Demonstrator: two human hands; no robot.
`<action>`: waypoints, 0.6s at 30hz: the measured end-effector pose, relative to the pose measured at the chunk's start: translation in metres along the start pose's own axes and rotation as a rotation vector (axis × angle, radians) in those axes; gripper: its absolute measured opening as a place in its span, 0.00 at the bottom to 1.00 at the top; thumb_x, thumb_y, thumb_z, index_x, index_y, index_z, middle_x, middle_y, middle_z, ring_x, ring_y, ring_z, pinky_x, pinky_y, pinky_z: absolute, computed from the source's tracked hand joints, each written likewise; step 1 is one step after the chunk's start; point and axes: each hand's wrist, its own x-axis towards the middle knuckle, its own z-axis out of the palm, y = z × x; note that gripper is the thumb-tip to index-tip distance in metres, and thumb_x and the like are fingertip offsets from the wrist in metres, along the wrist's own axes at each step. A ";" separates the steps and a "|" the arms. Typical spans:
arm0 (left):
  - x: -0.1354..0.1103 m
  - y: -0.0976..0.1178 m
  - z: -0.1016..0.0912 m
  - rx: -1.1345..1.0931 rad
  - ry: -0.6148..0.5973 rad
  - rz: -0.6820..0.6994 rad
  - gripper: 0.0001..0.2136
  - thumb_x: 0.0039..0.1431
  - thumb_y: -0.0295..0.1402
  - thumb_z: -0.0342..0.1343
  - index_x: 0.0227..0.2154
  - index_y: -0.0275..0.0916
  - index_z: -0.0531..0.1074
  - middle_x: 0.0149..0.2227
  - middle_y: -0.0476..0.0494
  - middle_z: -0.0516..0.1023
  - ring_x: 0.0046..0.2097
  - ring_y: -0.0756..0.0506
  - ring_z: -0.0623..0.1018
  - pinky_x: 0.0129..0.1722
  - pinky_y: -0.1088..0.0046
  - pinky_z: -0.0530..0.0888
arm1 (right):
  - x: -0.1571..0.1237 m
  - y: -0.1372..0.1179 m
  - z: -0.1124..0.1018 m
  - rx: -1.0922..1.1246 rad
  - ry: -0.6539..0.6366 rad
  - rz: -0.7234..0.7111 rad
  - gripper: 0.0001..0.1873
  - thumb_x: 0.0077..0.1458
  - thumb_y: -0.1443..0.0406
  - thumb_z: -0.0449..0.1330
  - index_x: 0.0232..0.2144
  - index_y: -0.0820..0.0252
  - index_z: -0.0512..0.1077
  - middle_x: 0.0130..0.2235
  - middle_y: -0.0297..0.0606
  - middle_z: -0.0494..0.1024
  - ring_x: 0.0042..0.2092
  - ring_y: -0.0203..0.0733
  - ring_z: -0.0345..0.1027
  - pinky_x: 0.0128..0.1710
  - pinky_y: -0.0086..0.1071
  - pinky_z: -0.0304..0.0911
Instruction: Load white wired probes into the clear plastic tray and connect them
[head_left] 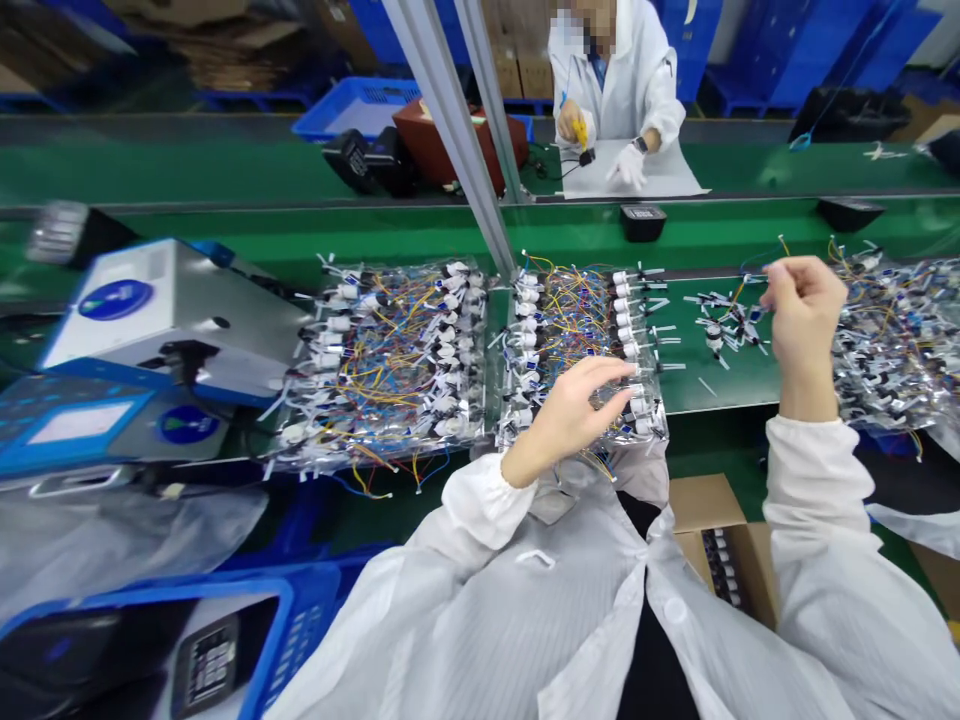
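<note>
My left hand (pixel 570 415) rests with its fingers spread on a clear plastic bag (pixel 577 345) packed with white plastic parts and tangled coloured wires. My right hand (pixel 806 320) is raised over the green belt (pixel 720 385), its fingertips pinched together. I cannot see anything between them. Below it lie several loose white parts with wires (pixel 724 330). A similar bag (pixel 382 350) lies to the left of my left hand, and another (pixel 896 340) lies to the right of my right hand. My white sleeves cover both arms.
A grey-white machine (pixel 172 320) and a blue control panel (pixel 90 425) stand at the left. Metal posts (pixel 450 120) rise past the bags. Across the belt, a co-worker (pixel 615 90) in a white coat holds a yellow tool. An open cardboard box (pixel 720 545) sits near my right side.
</note>
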 end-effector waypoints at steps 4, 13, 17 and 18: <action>0.031 0.010 0.002 -0.130 -0.013 -0.027 0.14 0.68 0.35 0.60 0.54 0.39 0.76 0.50 0.38 0.83 0.48 0.44 0.82 0.48 0.66 0.79 | 0.034 -0.077 -0.005 0.163 0.001 -0.130 0.10 0.62 0.62 0.69 0.31 0.62 0.76 0.20 0.27 0.67 0.21 0.31 0.64 0.22 0.30 0.54; 0.060 0.017 0.072 -0.321 -0.182 -0.061 0.32 0.61 0.43 0.67 0.64 0.37 0.66 0.54 0.32 0.81 0.51 0.38 0.83 0.49 0.60 0.81 | 0.028 -0.201 0.002 0.497 -0.143 -0.112 0.08 0.68 0.61 0.64 0.36 0.58 0.76 0.21 0.23 0.55 0.18 0.26 0.43 0.19 0.29 0.50; 0.032 0.001 0.021 -0.433 -0.261 -0.226 0.19 0.65 0.43 0.63 0.53 0.37 0.76 0.31 0.46 0.81 0.27 0.49 0.79 0.26 0.74 0.75 | 0.013 -0.184 -0.015 0.492 -0.181 -0.057 0.06 0.65 0.64 0.66 0.34 0.59 0.77 0.19 0.22 0.55 0.17 0.26 0.46 0.20 0.32 0.59; 0.021 -0.005 -0.001 -0.453 -0.231 -0.273 0.19 0.65 0.42 0.64 0.53 0.38 0.76 0.29 0.49 0.79 0.24 0.51 0.76 0.22 0.76 0.72 | 0.009 -0.170 -0.023 0.481 -0.228 -0.029 0.06 0.63 0.64 0.68 0.33 0.59 0.78 0.18 0.21 0.55 0.16 0.26 0.46 0.19 0.31 0.58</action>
